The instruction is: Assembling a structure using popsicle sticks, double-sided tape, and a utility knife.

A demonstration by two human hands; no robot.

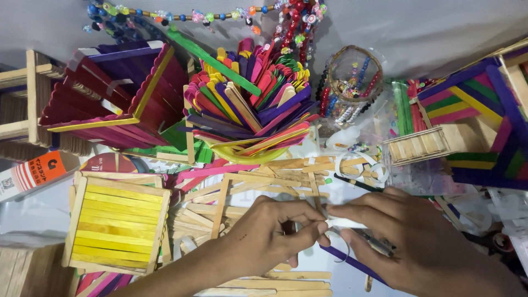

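- Left hand [264, 234]: lower centre of the frame, fingers curled, thumb and forefinger pinched shut on the left end of a small white strip [344, 222].
- Right hand [418, 242]: lower right, fingertips closed on the right end of the same white strip; a slim dark tool [374, 243] lies under its fingers, and whether the hand grips it cannot be told.
- White strip: held between both hands, just above the plain wooden craft sticks [258, 192] spread loosely across the middle of the frame.
- Purple craft stick [352, 263]: lies slantwise beneath the right hand, lower centre-right.
- Yellow stick box [116, 223]: square, plain wooden frame with yellow slats, lower left, near the left forearm.
- Bundle of coloured craft sticks [247, 102]: upper centre, fanned out in red, purple, yellow, green and plain wood, standing in a yellow holder.
- Maroon stick box [110, 93]: upper left, tilted, with a yellow and purple rim.
- Bead strings [220, 15]: along the top edge, many-coloured.
- Clear jar of beads [352, 82]: upper right of centre, beside the bundle.
- Striped stick panel [478, 121]: right edge, purple frame with pink, green and yellow slats.
- Small plain stick tray [418, 146]: just left of the striped panel.
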